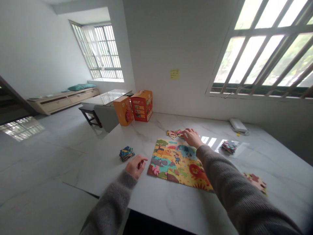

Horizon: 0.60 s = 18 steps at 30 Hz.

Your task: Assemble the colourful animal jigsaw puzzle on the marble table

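An animal picture puzzle (pixel 168 160) lies flat on the white marbled table, with a lion, an elephant and a hippo showing. My right hand (pixel 192 137) reaches over its far edge, fingers curled down on a puzzle piece beside a small group of loose puzzle pieces (pixel 173 133). Part of the puzzle's right side is hidden under my right forearm. My left hand (pixel 136 165) rests near the puzzle's left edge, thumb and index finger apart, nothing between them. Just behind it sits a stack of dark blue puzzle pieces (pixel 126 153).
Another stack of pieces (pixel 228 147) stands on the right, and more loose pieces (pixel 256 182) lie beyond my right forearm. Two orange puzzle boxes (pixel 142 106) stand at the back left. A white device (pixel 238 125) lies near the wall. The table's left edge borders the floor.
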{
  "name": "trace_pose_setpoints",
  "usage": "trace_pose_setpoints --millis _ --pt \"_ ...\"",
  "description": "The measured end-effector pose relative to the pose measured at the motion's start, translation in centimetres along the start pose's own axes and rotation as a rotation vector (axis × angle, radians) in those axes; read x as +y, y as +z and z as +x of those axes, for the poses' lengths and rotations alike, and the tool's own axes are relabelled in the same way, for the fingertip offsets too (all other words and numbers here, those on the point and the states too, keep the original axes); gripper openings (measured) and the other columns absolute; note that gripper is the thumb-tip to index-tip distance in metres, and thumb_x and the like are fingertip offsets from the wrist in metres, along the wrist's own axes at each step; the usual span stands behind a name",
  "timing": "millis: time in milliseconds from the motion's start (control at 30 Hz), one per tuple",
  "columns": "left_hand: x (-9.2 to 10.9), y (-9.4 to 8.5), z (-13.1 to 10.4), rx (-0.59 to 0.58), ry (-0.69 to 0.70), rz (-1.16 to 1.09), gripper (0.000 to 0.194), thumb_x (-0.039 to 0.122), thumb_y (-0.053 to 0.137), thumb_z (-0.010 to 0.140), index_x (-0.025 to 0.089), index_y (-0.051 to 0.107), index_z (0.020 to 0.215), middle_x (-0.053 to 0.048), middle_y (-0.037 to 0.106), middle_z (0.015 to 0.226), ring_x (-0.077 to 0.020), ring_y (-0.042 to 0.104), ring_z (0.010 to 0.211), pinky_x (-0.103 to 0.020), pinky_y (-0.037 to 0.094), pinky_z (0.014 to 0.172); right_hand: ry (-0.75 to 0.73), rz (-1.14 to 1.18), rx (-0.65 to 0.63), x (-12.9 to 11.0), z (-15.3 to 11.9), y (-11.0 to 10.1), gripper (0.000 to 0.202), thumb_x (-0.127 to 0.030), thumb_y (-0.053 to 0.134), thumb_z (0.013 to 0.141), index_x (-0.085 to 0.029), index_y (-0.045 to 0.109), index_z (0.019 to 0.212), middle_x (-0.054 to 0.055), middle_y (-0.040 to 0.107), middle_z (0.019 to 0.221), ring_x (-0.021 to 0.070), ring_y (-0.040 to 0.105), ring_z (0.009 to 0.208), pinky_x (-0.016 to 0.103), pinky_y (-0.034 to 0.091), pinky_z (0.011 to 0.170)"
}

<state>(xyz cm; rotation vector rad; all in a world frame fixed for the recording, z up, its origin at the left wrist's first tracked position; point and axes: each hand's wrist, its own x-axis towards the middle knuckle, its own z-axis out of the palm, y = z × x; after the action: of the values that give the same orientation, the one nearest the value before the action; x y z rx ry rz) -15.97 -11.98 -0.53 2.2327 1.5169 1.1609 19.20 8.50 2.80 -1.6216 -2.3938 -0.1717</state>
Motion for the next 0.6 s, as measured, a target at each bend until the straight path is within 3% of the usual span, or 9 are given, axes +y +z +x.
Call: trace_pose_setpoints --millis 133,233,367,467,600 --pt "-0.4 0.2 -0.1 -0.097 0.020 0.001 0.021 0.026 0.052 0.088 0.017 0.066 0.101 -0.002 0.058 0.079 -0.0129 0.049 0.061 -0.026 0.044 0.063 0.021 0.017 -0.035 -0.5 0.3 1.0 0.031 -0.030 0.051 0.096 -0.025 0.061 0.125 0.012 0.061 0.128 0.0291 0.045 0.121 0.040 0.033 0.094" --pt "0.0 0.1 0.0 -0.185 0.064 0.018 0.029 0.028 0.064 0.079 0.018 0.066 0.107 -0.007 0.064 0.095 -0.0199 0.057 0.084 -0.033 0.048 0.079 0.034 0.024 -0.034 -0.7 0.8 1.3 0.026 -0.029 0.050 0.097 -0.021 0.062 0.119 0.013 0.064 0.122 0.0284 0.048 0.118 0.039 0.033 0.093" --pt "1.1 -0.2 0.1 -0.241 0.074 0.064 0.047 0.026 0.076 0.069 0.022 0.064 0.114 -0.009 0.065 0.119 -0.0275 0.055 0.109 -0.044 0.041 0.100 0.029 0.035 -0.005 -0.6 1.4 1.3 0.024 -0.030 0.052 0.097 -0.022 0.060 0.117 0.012 0.066 0.120 0.0273 0.051 0.115 0.038 0.032 0.092" --pt "1.5 -0.2 0.1 -0.279 0.060 0.091 0.054 0.024 0.077 0.064 0.023 0.062 0.116 -0.007 0.065 0.124 -0.0281 0.054 0.112 -0.044 0.039 0.102 0.041 0.040 0.033 -0.3 1.5 1.2 0.027 -0.032 0.053 0.096 -0.023 0.058 0.121 0.011 0.067 0.120 0.0274 0.052 0.114 0.038 0.033 0.091" --pt "1.4 -0.1 0.1 -0.316 0.047 0.109 0.045 0.021 0.074 0.066 0.023 0.065 0.110 -0.005 0.068 0.117 -0.0271 0.055 0.110 -0.041 0.039 0.097 0.099 0.031 0.102 0.4 1.2 1.1 0.039 -0.033 0.054 0.095 -0.020 0.052 0.131 0.014 0.063 0.126 0.0303 0.050 0.117 0.040 0.032 0.092"
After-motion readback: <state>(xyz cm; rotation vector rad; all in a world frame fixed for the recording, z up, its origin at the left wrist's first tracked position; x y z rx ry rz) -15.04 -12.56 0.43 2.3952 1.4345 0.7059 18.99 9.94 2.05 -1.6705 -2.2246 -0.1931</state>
